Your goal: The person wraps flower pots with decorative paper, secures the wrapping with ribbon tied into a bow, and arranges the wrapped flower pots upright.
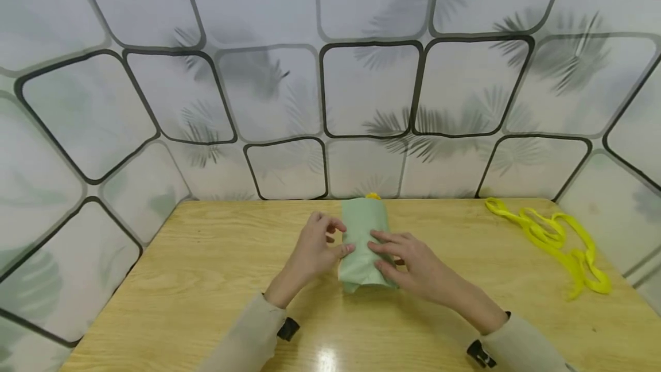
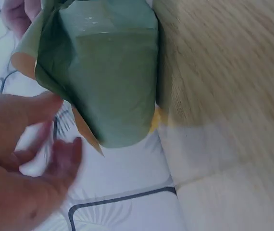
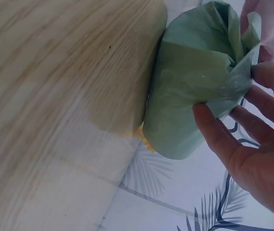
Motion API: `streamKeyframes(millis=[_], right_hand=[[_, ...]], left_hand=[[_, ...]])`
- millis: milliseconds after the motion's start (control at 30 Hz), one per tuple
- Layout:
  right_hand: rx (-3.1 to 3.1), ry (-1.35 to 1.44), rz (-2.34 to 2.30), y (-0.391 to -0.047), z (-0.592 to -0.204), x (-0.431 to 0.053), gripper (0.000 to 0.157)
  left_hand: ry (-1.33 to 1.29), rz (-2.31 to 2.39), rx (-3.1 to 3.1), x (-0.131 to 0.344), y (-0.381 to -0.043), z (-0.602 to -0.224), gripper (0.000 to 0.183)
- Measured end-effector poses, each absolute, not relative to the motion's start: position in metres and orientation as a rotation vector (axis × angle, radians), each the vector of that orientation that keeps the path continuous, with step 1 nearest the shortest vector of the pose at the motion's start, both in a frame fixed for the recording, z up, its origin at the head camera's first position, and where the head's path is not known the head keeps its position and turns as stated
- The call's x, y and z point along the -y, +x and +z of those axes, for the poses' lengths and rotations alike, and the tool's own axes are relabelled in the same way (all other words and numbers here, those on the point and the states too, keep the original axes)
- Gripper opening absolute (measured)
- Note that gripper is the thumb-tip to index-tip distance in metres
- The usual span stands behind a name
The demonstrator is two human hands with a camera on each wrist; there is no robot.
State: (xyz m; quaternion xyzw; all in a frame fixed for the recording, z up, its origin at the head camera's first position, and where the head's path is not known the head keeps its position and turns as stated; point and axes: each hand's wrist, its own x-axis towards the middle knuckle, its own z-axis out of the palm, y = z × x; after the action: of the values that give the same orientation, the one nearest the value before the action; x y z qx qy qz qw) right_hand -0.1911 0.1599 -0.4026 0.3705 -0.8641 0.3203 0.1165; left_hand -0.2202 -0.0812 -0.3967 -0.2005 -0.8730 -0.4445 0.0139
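Lying at the centre of the head view, the green-wrapped bundle (image 1: 360, 223) rests on a wood-grain table (image 1: 232, 257), with a yellow-orange piece (image 1: 373, 195) showing at its far end. The left hand (image 1: 319, 248) touches its left edge with the thumb, fingers loosely bent and gripping nothing; the right hand (image 1: 415, 260) lays relaxed fingers on its right side. A yellow ribbon (image 1: 534, 235) lies loosely looped at right. In the left wrist view, the bundle occupies the top centre, creased along its left edge. In the right wrist view, spread right fingers touch the bundle at upper right.
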Motion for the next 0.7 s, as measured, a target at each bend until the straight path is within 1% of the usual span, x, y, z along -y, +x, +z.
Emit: streamKeyframes(millis=[67, 100, 167, 200, 267, 367, 467, 567, 700], right_hand=[[2.547, 1.08, 0.965, -0.191, -0.402, -0.161, 0.034], [2.556, 1.077, 0.972, -0.191, -0.402, -0.161, 0.034], [2.572, 1.073, 0.996, -0.191, -0.401, -0.162, 0.034], [2.576, 1.072, 1.007, -0.191, -0.401, -0.163, 0.035], [2.579, 1.076, 1.015, -0.192, -0.401, -0.164, 0.035], [2.579, 1.083, 1.039, -0.193, -0.403, -0.167, 0.036], [2.594, 1.118, 1.098, -0.194, -0.404, -0.171, 0.038], [2.66, 1.196, 1.261, -0.197, -0.402, -0.178, 0.044], [2.763, 1.303, 1.53, -0.204, -0.399, -0.187, 0.059]], left_hand=[[-0.897, -1.225, 2.603, 0.082, -0.221, -0.397, 0.015], [-1.024, -1.185, 2.553, 0.083, -0.223, -0.397, 0.01], [-1.213, -1.188, 2.501, 0.087, -0.225, -0.399, 0.008], [-1.266, -1.221, 2.508, 0.089, -0.227, -0.4, 0.008], [-1.311, -1.29, 2.554, 0.093, -0.229, -0.4, 0.012], [-1.328, -1.37, 2.632, 0.095, -0.23, -0.398, 0.029], [-1.377, -1.32, 2.678, 0.094, -0.232, -0.396, 0.044], [-1.415, -1.221, 2.684, 0.091, -0.232, -0.394, 0.046], [-1.396, -1.095, 2.668, 0.087, -0.232, -0.395, 0.042]])
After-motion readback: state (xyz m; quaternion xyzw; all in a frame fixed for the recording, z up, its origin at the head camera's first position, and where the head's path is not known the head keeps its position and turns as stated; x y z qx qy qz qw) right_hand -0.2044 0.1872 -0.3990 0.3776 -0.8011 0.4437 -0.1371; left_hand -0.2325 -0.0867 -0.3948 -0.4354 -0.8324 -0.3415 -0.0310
